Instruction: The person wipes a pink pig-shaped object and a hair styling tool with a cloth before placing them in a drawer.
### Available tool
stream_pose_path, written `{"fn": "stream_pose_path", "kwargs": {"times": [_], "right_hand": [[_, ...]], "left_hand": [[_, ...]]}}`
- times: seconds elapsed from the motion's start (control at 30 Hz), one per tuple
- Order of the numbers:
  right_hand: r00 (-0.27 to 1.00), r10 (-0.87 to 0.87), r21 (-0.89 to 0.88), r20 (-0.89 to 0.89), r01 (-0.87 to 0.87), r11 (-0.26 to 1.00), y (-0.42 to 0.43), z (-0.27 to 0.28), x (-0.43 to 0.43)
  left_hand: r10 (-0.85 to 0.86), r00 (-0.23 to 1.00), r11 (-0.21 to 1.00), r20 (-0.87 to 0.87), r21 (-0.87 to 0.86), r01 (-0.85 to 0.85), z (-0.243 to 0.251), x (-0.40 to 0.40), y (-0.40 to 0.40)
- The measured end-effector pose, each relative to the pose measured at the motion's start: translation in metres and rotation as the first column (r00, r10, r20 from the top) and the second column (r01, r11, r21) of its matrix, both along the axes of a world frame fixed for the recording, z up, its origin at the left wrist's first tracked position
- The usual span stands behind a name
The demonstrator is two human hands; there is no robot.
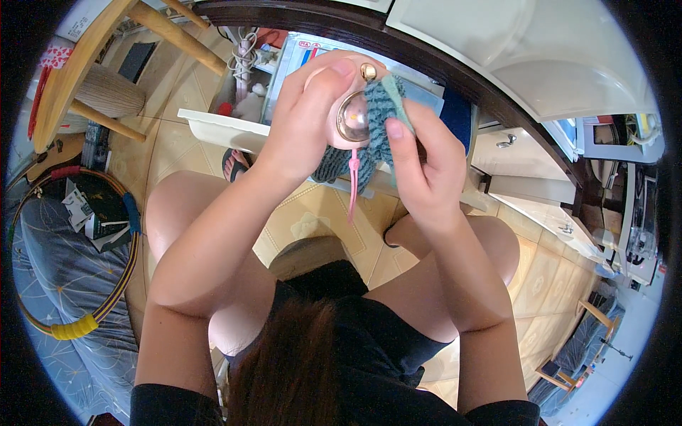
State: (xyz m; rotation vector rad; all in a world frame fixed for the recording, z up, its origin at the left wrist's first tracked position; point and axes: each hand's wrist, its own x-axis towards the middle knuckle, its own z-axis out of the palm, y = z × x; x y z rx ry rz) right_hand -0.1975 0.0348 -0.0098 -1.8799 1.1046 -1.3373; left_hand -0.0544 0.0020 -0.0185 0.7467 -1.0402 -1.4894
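Observation:
My left hand grips a small pale-pink rounded device, its thumb lying along the top. A clear dome with a gold rim sits on the device's face, and a gold knob is above it. From its lower end hangs a pink wrist strap. My right hand pinches a teal striped cloth with a light green edge against the device's right side, covering part of the dome. More of the cloth hangs below the device. What the device is for cannot be told.
Beneath my hands, an open drawer holds papers, a cable and a small plush toy. A wooden stool stands far left. A hula hoop rests on grey-blue bedding. White cabinets are to the right.

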Motion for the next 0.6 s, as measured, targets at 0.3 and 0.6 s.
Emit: {"fn": "stream_pose_path", "kwargs": {"times": [0.3,0.6], "right_hand": [[0.978,0.113,-0.118,-0.176,-0.134,0.984,-0.002,0.002,-0.002],[0.974,0.188,0.119,0.13,-0.203,0.972,-0.005,0.004,-0.009]], "left_hand": [[-0.033,0.999,0.987,-0.033,0.159,0.038,0.003,0.001,-0.001],[0.061,0.983,0.937,-0.171,0.349,0.003,0.012,0.004,-0.004]]}}
